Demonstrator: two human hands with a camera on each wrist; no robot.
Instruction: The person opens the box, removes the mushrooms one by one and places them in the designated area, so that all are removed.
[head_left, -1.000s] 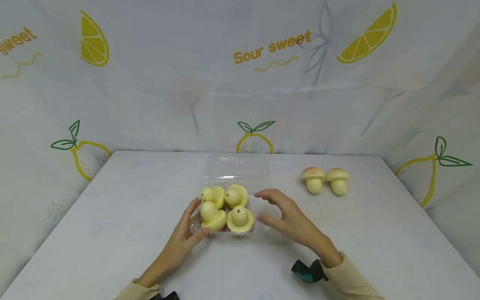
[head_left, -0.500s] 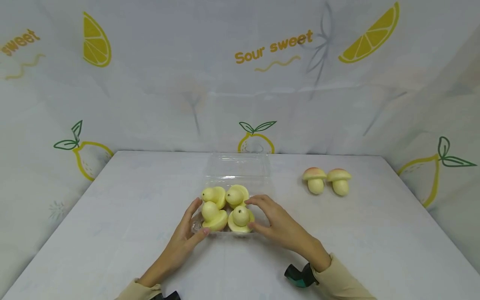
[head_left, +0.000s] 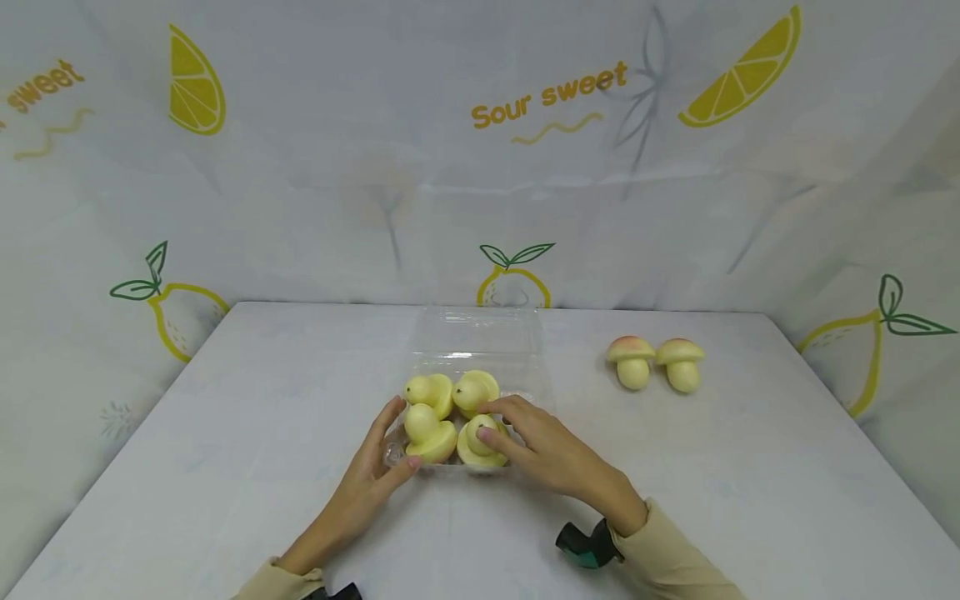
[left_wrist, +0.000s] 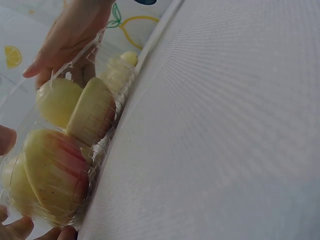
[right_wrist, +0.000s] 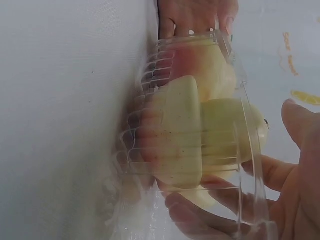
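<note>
A clear plastic clamshell box stands with its lid folded back, several pale yellow toy mushrooms in its tray, stems up or tilted. My left hand grips the tray's left side, thumb at the front corner and fingers along the side. Over the front-right mushroom is my right hand. In the right wrist view its thumb stands off from the stem, while its fingers reach behind that mushroom. To the left lies the front-left mushroom; two more, a back-left mushroom and a back-right mushroom, sit behind.
Two loose toy mushrooms with reddish caps, a left one and a right one, lie on the white table right of the box. A lemon-printed cloth hangs behind the table.
My right hand has moved left from beside the box to over the front-right mushroom. The left hand keeps its grip on the box.
</note>
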